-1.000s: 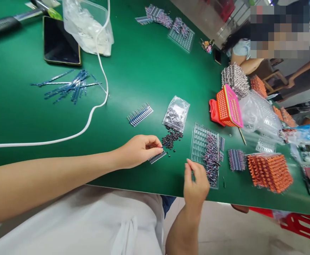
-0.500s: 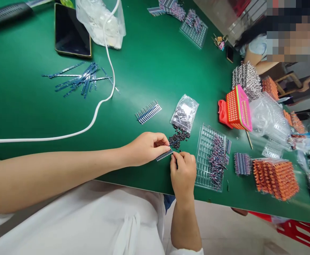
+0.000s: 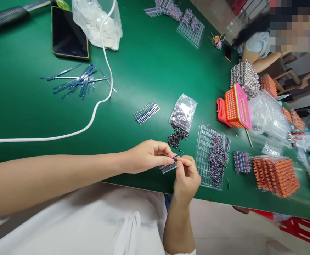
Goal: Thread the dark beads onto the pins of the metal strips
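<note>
My left hand (image 3: 151, 156) is closed, pinching a small comb-like strip of pins (image 3: 168, 167) between thumb and fingers. My right hand (image 3: 187, 180) is closed at the strip's right end, its thumb and forefinger pressed together; whatever lies in that pinch is too small to make out. Just beyond both hands, a pile of small dark beads (image 3: 176, 137) spills from a clear zip bag (image 3: 183, 112). Another strip of pins (image 3: 146, 112) lies flat on the green table, to the left of the bag.
A clear gridded tray (image 3: 203, 156) with purplish pin pieces stands right of my hands. Orange stacked parts (image 3: 275, 176) and an orange basket (image 3: 233, 108) are farther right. A white cable (image 3: 95, 115), blue strips (image 3: 84, 81) and a phone (image 3: 68, 35) lie left. Another person sits at the far right.
Both hands have shifted slightly right and nearer to the table's front edge, with the strip still in the left. A blue edge of the strip now shows above my fingertips.
</note>
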The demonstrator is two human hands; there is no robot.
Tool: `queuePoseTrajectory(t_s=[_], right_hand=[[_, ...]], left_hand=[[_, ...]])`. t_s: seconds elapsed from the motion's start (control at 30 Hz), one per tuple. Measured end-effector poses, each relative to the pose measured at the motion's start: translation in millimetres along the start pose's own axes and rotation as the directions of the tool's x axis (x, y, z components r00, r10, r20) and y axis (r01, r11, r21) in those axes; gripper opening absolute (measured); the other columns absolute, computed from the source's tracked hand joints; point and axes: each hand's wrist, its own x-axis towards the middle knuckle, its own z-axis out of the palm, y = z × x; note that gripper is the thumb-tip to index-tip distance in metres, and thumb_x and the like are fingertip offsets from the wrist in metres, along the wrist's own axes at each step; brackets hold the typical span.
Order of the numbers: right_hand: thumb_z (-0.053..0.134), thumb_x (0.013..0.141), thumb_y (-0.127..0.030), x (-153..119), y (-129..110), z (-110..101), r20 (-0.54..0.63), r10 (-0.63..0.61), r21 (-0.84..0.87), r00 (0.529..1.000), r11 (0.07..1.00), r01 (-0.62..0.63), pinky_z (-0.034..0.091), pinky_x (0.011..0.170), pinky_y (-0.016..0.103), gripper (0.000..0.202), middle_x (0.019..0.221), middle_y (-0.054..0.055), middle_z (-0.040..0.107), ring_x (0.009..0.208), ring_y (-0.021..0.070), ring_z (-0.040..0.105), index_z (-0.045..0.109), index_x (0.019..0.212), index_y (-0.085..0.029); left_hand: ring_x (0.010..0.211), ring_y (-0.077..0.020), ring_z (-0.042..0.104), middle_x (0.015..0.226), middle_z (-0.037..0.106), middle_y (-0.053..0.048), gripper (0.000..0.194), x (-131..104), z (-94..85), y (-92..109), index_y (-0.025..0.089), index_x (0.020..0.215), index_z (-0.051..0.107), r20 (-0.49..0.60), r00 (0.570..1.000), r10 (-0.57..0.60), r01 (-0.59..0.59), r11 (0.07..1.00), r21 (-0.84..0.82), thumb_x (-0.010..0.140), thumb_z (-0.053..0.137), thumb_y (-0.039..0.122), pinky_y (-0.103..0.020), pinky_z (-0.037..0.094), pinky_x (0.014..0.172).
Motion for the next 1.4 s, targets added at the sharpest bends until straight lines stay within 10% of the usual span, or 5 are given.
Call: queuePoseTrajectory(t_s=[0.23,0.63,1.4], right_hand=[[0.066,0.085,-0.015,-12,4,8,-0.188,-0.169,-0.144,0.967,0.979,0.143,0.053,0.07,0.03,0.01,0.089,0.002,0.059,0.082,0.0141,0.06,0.067,0.092,-0.023],[0.065,0.086,-0.011,-6,3,-6,0.015,-0.457,-0.399,0.889,0.813,0.424,0.057,0.072,0.033,0.023,0.09,0.002,0.067,0.081,0.0149,0.066,0.064,0.102,-0.026],[0.068,0.086,-0.014,-11,9,-2,-0.05,-0.498,-0.521,0.866,0.753,0.402,0.057,0.069,0.032,0.021,0.088,0.003,0.066,0.078,0.0158,0.066,0.064,0.103,-0.025]], left_hand=[[0.083,-0.0157,0.065,0.091,0.073,-0.004,0.015,-3,5.7,2,0.015,0.085,0.066,0.004,0.999,-0.046,0.046,0.993,-0.107,0.079,0.071,0.028,-0.03,0.05,0.079],[0.076,-0.0134,0.063,0.087,0.073,-0.003,0.015,-3,2.5,6,0.015,0.085,0.067,0.018,0.997,-0.074,0.075,0.991,-0.106,0.079,0.072,0.028,-0.027,0.049,0.071],[0.105,-0.0205,0.067,0.106,0.074,-0.006,0.012,-8,1.2,6,0.017,0.09,0.067,0.058,0.992,0.113,-0.123,0.969,0.214,0.088,0.063,0.029,-0.033,0.052,0.095]])
